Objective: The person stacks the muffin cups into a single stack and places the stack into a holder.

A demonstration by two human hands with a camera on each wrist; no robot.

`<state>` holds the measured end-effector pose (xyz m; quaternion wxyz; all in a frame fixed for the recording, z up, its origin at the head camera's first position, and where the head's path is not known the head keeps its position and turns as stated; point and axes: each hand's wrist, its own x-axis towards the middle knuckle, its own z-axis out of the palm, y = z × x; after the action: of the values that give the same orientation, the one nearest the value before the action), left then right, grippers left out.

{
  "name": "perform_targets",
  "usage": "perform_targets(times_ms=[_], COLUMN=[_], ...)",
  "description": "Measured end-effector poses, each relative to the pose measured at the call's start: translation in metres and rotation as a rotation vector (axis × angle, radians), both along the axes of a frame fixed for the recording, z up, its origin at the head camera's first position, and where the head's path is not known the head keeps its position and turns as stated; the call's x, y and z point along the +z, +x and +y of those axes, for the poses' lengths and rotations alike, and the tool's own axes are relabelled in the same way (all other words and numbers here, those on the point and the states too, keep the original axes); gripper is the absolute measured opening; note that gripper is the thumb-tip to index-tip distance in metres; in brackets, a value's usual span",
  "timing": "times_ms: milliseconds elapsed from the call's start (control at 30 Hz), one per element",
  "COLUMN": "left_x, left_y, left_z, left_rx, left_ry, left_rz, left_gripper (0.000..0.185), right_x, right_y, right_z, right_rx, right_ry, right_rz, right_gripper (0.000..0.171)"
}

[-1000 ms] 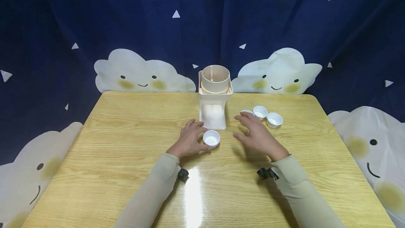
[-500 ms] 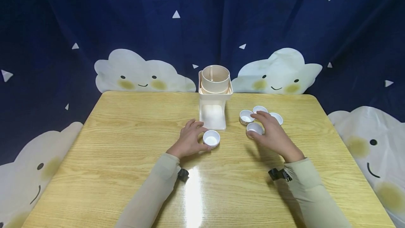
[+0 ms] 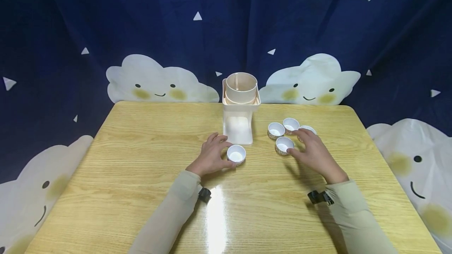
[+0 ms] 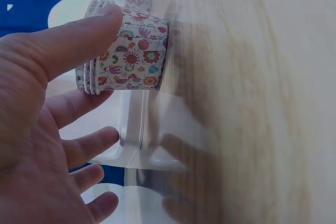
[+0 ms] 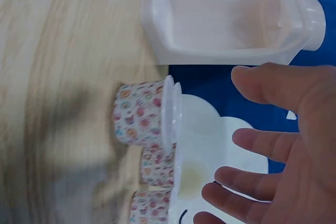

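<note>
My left hand (image 3: 210, 156) pinches small paper baking cups (image 3: 236, 154) between thumb and index finger, at the table's middle. The left wrist view shows these as nested baking cups (image 4: 134, 56), with a colourful flower print and several stacked rims; the other fingers are spread. My right hand (image 3: 314, 156) hovers with parted fingers over the right-hand group of floral cups, holding nothing. Its thumb tip is right by the nearest cup (image 3: 284, 146) in the head view. Behind that one are a left cup (image 3: 276, 129), a back cup (image 3: 291, 125) and one partly hidden by the hand.
A cream plastic stand (image 3: 238, 130) with a wide round cylinder (image 3: 241, 89) on top is at the back middle, just beyond the left hand's cups. The wooden table (image 3: 152, 140) reaches a dark blue curtain (image 3: 226, 19) with white clouds.
My right hand has moved to the right and slightly nearer, uncovering the left and nearest cups of the group. My left hand stays on its cups.
</note>
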<state>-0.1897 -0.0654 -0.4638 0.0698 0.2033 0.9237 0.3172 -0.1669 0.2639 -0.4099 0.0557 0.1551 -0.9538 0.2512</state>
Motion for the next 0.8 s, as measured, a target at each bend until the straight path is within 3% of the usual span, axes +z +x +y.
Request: perform_targets(times_ms=[467,800], left_x=[0.001,-0.001], left_y=[0.000,0.000], left_z=[0.001,0.000], left_rx=[0.003,-0.001], left_ry=[0.005,0.002], left_rz=[-0.004,0.004], left_gripper=[0.057,0.057], right_x=[-0.018,-0.028], right_y=[-0.012,-0.016], right_z=[0.008,0.005], right_rx=[-0.039,-0.084], right_ry=[0.071,0.103], right_rz=[-0.119,-0.126], right_gripper=[0.064,0.067])
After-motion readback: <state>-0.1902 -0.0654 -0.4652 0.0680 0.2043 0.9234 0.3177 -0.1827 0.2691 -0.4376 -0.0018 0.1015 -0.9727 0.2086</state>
